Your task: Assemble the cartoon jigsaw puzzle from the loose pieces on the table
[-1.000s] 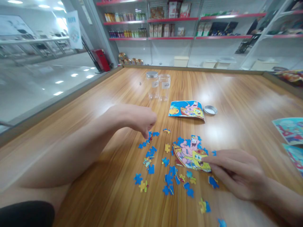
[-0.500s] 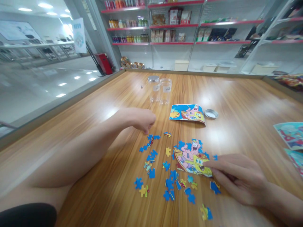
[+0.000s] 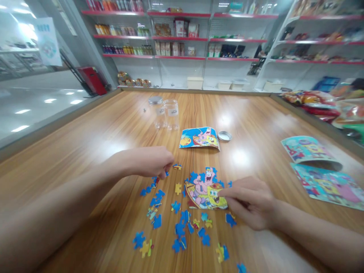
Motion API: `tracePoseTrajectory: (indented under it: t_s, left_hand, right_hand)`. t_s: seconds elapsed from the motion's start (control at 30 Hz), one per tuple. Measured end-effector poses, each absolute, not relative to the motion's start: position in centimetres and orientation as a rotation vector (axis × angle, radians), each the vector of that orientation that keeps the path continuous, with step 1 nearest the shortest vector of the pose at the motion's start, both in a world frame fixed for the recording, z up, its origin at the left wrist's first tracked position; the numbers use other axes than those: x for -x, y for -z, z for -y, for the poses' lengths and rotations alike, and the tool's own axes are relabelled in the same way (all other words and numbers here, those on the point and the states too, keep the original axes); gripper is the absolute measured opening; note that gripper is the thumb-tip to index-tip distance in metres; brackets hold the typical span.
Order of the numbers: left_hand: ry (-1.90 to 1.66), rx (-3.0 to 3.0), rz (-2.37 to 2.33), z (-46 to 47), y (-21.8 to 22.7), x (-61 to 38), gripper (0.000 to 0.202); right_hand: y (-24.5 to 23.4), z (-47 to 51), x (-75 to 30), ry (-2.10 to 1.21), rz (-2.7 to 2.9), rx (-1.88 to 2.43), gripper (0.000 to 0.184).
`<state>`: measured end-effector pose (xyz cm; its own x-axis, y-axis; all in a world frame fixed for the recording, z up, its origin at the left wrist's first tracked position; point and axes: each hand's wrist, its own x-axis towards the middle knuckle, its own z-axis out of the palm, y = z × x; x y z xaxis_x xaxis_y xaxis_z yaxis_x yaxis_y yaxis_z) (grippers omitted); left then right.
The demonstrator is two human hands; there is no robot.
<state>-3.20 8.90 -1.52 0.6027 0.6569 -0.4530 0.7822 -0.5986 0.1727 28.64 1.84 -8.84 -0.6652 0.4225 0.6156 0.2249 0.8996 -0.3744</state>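
A partly assembled jigsaw puzzle [image 3: 203, 188] with a pink and a yellow cartoon figure lies flat on the wooden table. My right hand [image 3: 251, 201] rests at its right edge, index fingertip on the yellow figure and thumb curled in close below. Beyond the loose pieces at upper left is my left hand [image 3: 159, 161]; its fingers are curled together and point down, close over blue jigsaw pieces [image 3: 155, 181]. Whether a piece sits between those fingertips is hidden. More loose blue pieces [image 3: 180, 229] and a yellow piece [image 3: 178, 188] are scattered left of and below the assembled part.
A printed reference picture [image 3: 199, 137] lies behind the puzzle, beside a metal lid [image 3: 224, 136]. Farther back stand a lidded clear jar [image 3: 159, 113] and an open clear jar [image 3: 171, 115]. Two curled picture sheets [image 3: 327, 185] lie at right, near packaged snacks [image 3: 309, 100] beyond the table edge.
The view has turned right, so everything appears farther left. My left hand has come down closer to the upper-left loose pieces. My right hand stays at the puzzle's right edge.
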Motion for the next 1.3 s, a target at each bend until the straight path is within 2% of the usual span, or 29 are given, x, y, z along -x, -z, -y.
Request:
tracePoseTrajectory:
  t_s: [0.3, 0.43, 0.53, 0.67, 0.83, 1.0, 1.3]
  left_hand:
    - [0.56, -2.387, -1.147, -8.3, 1.6, 3.3, 0.006]
    - [0.563, -2.488, -1.048, -7.8, 1.7, 3.0, 0.006]
    - [0.533, -2.528, -1.0, -7.5, 1.6, 2.8, 0.01]
    - [0.482, -2.527, -1.133, -7.7, 0.6, 3.2, 0.004]
    - [0.439, -2.511, -1.237, -8.3, 0.2, 3.6, 0.017]
    - [0.558, -2.462, -1.119, -7.8, 1.3, 2.8, 0.004]
    - [0.517, -2.553, -1.042, -6.8, 1.2, 2.2, 0.011]
  right_hand:
    - [8.9, -2.1, -28.3, -0.341, 2.267, 0.473, 0.022]
    - [8.7, -2.0, -28.1, -0.327, 2.244, 0.484, 0.024]
    - [8.3, -1.9, -28.2, -0.294, 2.175, 0.609, 0.021]
    - [7.6, -2.0, -28.3, -0.221, 2.04, 0.813, 0.017]
    - [7.5, -2.2, -28.2, -0.233, 2.04, 0.843, 0.018]
    - [7.7, -2.2, -28.3, -0.272, 2.046, 0.858, 0.018]
    - [8.0, -2.3, -28.6, -0.311, 2.034, 0.883, 0.016]
